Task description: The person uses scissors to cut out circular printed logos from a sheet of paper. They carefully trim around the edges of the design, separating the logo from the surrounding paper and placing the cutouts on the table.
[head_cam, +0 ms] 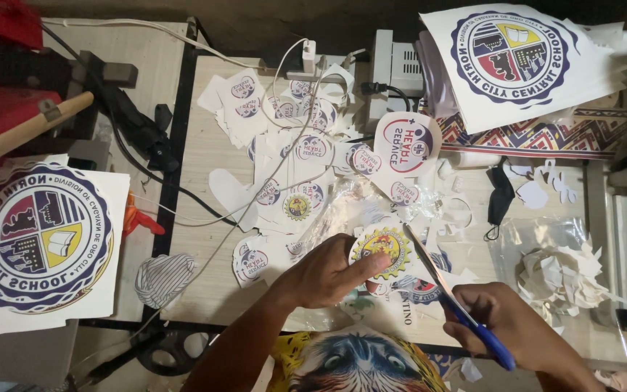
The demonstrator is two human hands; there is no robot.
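Observation:
My left hand (326, 274) pinches a round paper emblem (382, 245) with a yellow toothed rim, held just above the table. My right hand (511, 324) grips blue-handled scissors (450, 298); their blades are parted and reach up along the emblem's right edge. Under and around the emblem lie several other cut paper emblems (300, 149), round and shield-shaped, spread over the pale wooden table (205, 145).
Large round crest prints lie at the left (38, 236) and at the back right (520, 54). White cables (277, 76) cross the table to a power adapter. A clear bag of paper offcuts (560, 272) sits at the right. A black face mask (501, 197) and a striped cloth (162, 276) lie nearby.

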